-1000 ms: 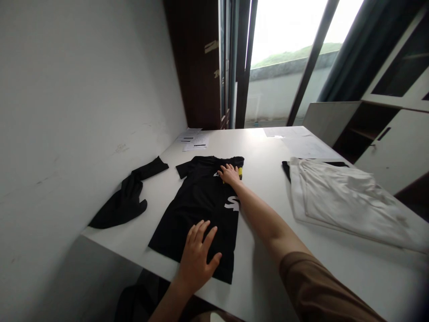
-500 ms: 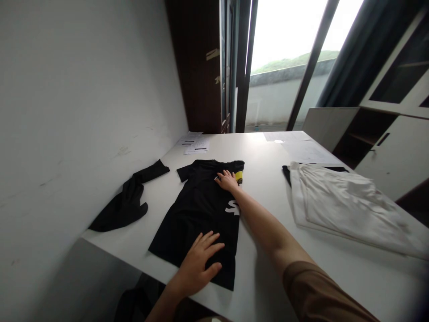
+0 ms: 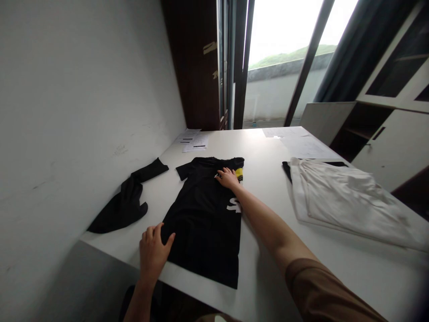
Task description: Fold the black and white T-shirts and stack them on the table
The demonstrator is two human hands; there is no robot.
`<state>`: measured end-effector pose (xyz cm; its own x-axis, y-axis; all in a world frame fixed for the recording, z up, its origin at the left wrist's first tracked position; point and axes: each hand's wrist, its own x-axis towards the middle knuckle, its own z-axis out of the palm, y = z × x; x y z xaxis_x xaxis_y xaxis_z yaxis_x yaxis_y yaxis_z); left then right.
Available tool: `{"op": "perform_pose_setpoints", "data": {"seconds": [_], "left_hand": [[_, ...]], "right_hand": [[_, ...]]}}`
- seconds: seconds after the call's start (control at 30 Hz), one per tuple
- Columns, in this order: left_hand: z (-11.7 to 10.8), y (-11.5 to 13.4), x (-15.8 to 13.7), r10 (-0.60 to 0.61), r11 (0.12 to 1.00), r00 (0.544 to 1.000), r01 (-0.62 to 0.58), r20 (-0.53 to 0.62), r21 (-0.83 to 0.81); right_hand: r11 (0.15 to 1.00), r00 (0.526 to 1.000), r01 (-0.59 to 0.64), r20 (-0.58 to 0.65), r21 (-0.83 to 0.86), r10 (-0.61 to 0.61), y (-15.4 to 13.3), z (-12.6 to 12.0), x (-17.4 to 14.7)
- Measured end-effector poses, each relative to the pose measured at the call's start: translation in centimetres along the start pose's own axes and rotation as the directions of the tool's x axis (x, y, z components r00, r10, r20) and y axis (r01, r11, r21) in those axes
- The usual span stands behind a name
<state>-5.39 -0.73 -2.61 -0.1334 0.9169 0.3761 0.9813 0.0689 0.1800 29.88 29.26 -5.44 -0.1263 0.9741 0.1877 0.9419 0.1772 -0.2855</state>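
Observation:
A black T-shirt [image 3: 201,219] with a white letter print and a yellow patch lies spread on the white table, its collar at the far end. My right hand [image 3: 228,178] rests on the upper chest of the T-shirt, fingers spread, partly covering the print. At the shirt's lower left corner is my left hand [image 3: 154,250], its thumb apart from the slightly bent fingers. Its fingertips touch the hem side, and I see no cloth pinched in them.
Left of the T-shirt, a crumpled black garment [image 3: 129,197] lies by the wall. White garments [image 3: 345,201] are stacked at the right, with black cloth under them. Papers [image 3: 196,142] lie at the table's far left, and more sheets [image 3: 306,145] at the far right.
My left hand has moved left from the lower middle of the T-shirt to its lower left corner, which has shifted inward. My right hand stays on the chest.

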Motion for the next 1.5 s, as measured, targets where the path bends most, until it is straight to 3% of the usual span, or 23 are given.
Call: {"op": "perform_pose_setpoints", "data": {"seconds": [0.1,0.23,0.3,0.4,0.47,0.53,0.63,0.73,0.9,1.03,1.17,1.33,1.5], "left_hand": [[-0.7,-0.3,0.0,-0.063,0.997,0.997,0.065,0.054,-0.041],[-1.0,-0.8,0.2,-0.135,0.932,0.981,0.174,0.138,-0.319],[-0.9,-1.0,0.7,-0.185,0.835,0.973,0.229,0.137,-0.501],[-1.1,-0.6,1.9,-0.231,0.602,0.958,0.277,0.168,-0.749],[-1.4,0.2,2.8,-0.239,0.471,0.952,0.285,0.19,-0.835],[-2.0,1.6,3.4,-0.219,0.404,0.955,0.273,0.198,-0.873],[-3.2,4.4,3.7,-0.082,0.422,0.976,0.219,0.203,-0.88],[-4.5,7.6,3.2,0.162,0.508,0.966,0.093,0.201,-0.856],[-5.3,12.6,1.8,0.518,0.528,0.837,-0.148,0.179,-0.836],[-4.0,15.4,0.1,0.614,0.59,0.769,-0.294,0.181,-0.752],[-2.5,16.3,-1.5,0.664,0.637,0.718,-0.395,0.211,-0.662],[-2.8,16.1,-2.2,0.763,0.591,0.598,-0.488,0.248,-0.642],[-3.3,15.6,-1.8,0.811,0.536,0.522,-0.483,0.264,-0.692]], "right_hand": [[1.0,1.0,0.001,-0.003,-0.002,-0.001,0.0,0.0,0.0],[1.0,1.0,-0.002,-0.002,0.004,0.002,-0.1,0.1,0.0],[1.0,1.0,-0.005,0.0,0.003,0.005,0.0,0.2,0.1],[1.0,1.0,-0.004,-0.006,0.0,0.004,0.0,0.3,0.2],[1.0,1.0,-0.003,-0.011,0.002,0.003,0.0,0.4,0.2],[1.0,1.0,-0.003,-0.016,0.006,0.003,0.0,0.4,0.2],[1.0,1.0,-0.005,-0.014,0.007,0.005,0.0,0.3,0.1],[1.0,1.0,-0.003,-0.007,0.001,0.003,0.0,0.2,0.1],[1.0,1.0,-0.008,-0.009,0.005,0.008,0.1,0.1,0.2],[1.0,1.0,0.001,-0.02,0.009,0.0,0.1,0.2,0.1],[1.0,1.0,-0.007,-0.011,0.011,0.007,0.1,0.2,0.2],[1.0,1.0,-0.011,-0.014,0.013,0.011,-0.1,-0.1,0.0],[1.0,0.998,-0.001,-0.063,0.016,0.002,-0.6,-0.5,-0.6]]}}
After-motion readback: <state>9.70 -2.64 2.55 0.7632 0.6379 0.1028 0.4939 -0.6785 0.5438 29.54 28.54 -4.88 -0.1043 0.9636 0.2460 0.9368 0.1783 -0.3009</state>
